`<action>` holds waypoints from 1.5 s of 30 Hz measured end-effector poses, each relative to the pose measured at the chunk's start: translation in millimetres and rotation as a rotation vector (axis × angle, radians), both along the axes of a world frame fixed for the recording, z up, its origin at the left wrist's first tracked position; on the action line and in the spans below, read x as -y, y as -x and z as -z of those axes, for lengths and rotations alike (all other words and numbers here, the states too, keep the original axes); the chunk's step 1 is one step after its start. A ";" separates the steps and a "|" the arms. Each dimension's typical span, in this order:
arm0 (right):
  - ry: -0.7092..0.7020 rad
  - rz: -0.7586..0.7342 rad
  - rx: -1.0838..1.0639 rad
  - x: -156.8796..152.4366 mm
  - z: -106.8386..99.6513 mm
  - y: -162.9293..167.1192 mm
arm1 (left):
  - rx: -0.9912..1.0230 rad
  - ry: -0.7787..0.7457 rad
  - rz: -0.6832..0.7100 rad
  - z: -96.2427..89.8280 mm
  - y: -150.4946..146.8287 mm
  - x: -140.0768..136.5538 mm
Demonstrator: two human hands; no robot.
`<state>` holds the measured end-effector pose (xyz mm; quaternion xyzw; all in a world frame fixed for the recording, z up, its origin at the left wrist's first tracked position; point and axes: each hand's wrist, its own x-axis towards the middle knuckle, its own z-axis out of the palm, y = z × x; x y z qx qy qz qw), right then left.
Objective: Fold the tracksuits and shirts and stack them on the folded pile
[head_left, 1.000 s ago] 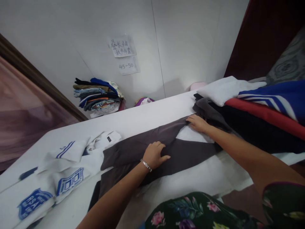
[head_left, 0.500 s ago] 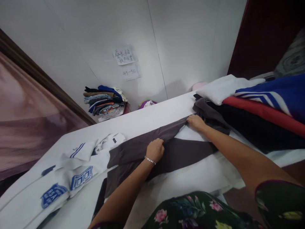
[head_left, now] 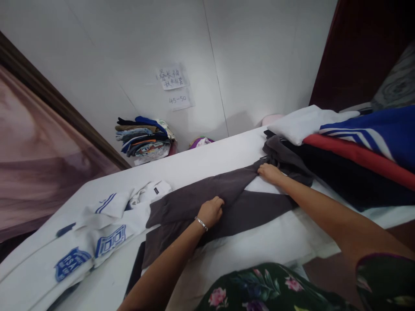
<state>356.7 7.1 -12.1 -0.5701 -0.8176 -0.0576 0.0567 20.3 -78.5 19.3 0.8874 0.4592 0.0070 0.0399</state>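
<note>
A dark grey-brown garment (head_left: 194, 190) lies stretched across the white table, two long legs or sleeves of it overlapping toward the left. Which kind it is, I cannot tell. My left hand (head_left: 210, 211), with a bracelet at the wrist, has its fingers closed on the cloth near the middle. Farther right, my right hand (head_left: 269, 172) pinches the edge of the upper piece, close to a bunched grey part (head_left: 285, 155). White material shows in the gap between the two pieces.
White shirts with blue prints (head_left: 106, 242) lie on the left of the table (head_left: 207, 160). A heap of blue, red, black and white clothes (head_left: 350, 151) fills the right. Beyond the table's far edge stands a stack of folded clothes (head_left: 144, 138); paper signs (head_left: 175, 86) hang on the wall.
Both hands have come slightly toward me, and the upper piece of the grey garment has spread lower and lies flatter. The view has shifted a little.
</note>
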 end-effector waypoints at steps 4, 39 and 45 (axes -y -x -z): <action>0.030 0.012 -0.014 2.9 1.0 -0.2 | 0.165 0.087 0.043 -5.3 6.2 -6.0; 0.014 0.033 -0.182 -6.8 7.8 117.3 | 0.135 0.086 -0.190 32.6 -0.2 -26.6; 0.177 -0.010 -0.095 7.1 45.1 136.4 | 0.281 0.130 -0.180 36.5 4.1 -28.4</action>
